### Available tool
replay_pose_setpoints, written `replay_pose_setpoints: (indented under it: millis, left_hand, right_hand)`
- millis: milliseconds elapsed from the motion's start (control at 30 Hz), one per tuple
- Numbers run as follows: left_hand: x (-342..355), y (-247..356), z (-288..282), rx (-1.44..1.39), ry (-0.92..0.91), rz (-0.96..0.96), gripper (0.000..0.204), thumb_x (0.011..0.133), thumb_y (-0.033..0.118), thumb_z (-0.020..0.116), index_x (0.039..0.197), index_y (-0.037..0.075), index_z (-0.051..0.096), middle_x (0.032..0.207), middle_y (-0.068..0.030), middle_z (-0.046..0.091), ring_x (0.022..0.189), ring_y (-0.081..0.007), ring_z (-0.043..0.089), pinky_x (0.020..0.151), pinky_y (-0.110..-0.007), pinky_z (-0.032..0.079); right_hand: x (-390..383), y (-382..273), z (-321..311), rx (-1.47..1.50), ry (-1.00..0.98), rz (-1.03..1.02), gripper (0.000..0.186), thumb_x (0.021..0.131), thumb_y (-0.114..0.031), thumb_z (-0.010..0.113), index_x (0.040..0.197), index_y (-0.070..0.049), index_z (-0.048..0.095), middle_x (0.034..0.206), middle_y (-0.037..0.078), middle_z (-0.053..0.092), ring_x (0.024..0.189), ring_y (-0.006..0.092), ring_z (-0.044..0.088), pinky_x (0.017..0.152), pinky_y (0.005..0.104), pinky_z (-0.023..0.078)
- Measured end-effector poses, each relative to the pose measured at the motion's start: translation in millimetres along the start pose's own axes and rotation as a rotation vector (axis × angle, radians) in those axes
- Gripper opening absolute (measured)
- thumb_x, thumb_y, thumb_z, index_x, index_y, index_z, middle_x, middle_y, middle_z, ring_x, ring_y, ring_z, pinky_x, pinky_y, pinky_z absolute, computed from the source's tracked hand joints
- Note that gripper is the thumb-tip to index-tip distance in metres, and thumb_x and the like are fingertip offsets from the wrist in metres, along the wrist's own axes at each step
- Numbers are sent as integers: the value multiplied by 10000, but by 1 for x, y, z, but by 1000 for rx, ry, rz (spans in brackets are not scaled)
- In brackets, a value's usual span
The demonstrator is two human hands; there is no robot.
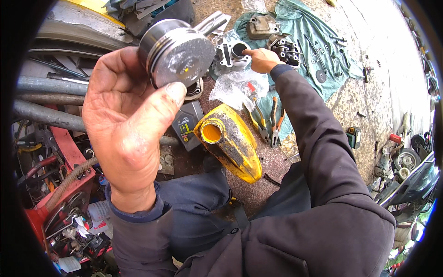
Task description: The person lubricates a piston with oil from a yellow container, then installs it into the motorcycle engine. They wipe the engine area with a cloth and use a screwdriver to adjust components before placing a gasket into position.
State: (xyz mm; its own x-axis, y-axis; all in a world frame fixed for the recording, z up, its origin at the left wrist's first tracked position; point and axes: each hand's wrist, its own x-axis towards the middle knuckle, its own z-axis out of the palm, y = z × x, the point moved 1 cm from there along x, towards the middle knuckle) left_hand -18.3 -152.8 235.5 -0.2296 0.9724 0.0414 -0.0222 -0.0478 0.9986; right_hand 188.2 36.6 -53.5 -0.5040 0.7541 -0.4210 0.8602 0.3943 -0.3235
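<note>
Close up on the left, my left hand (134, 120) is closed round a shiny metal piston (182, 57), thumb at its edge. Its crown faces me, with pale smudges on it. Farther off, my right hand (265, 60) reaches out with a finger stretched to the bore of a silver engine cylinder (224, 53). Whether the fingertip touches the bore wall I cannot tell; the other fingers look curled and hold nothing visible. Right of that hand lies a dark cylinder head (287, 50) on a green cloth (318, 23). A grimy metal cover (262, 27) rests behind it.
A yellow, dirt-caked container (230, 147) with an open mouth stands before me beside a dark oil bottle (188, 123). Clear plastic wrap (237, 87) and pliers (275, 124) lie nearby. Bolts and small parts are spread on the cloth. Metal pipes (50, 115) run along the left.
</note>
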Motion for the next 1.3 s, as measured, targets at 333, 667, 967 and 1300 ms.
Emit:
replay_pose_setpoints:
  millis: [333, 667, 967, 1300]
  left_hand:
    - [8, -6, 7, -127, 17, -22, 361, 803, -72, 644, 1149, -44, 544, 1036, -100, 646, 919, -136, 617, 864, -261, 483]
    - [22, -14, 11, -529, 42, -150, 272, 873, 5, 627, 1137, -24, 568, 1082, -151, 660, 1029, -246, 638, 1014, -443, 482]
    - [18, -1, 19, -748, 28, -287, 322, 893, 141, 635, 1115, -89, 591, 1057, -191, 638, 1086, -299, 596, 1082, -483, 411]
    - [9, 11, 47, -699, 92, -354, 366, 888, 200, 622, 1153, -43, 553, 1081, -170, 604, 1037, -320, 585, 1024, -495, 450]
  right_hand:
    - [-40, -51, -30, 1523, 52, -57, 474, 912, -70, 596, 1370, 3, 498, 797, 46, 601, 564, 109, 549, 505, 253, 474]
    - [-191, -148, -104, 2151, -149, -676, 723, 915, -77, 596, 1546, -107, 244, 757, 93, 570, 535, 147, 525, 539, 295, 462]
    - [-215, -186, -115, 1868, 232, -719, 812, 895, 11, 551, 1571, -114, 119, 839, 62, 574, 632, 91, 513, 557, 259, 446]
    - [-213, -171, -120, 1417, 741, -636, 739, 848, 23, 513, 1541, -76, 274, 964, 78, 632, 735, 90, 566, 676, 280, 502]
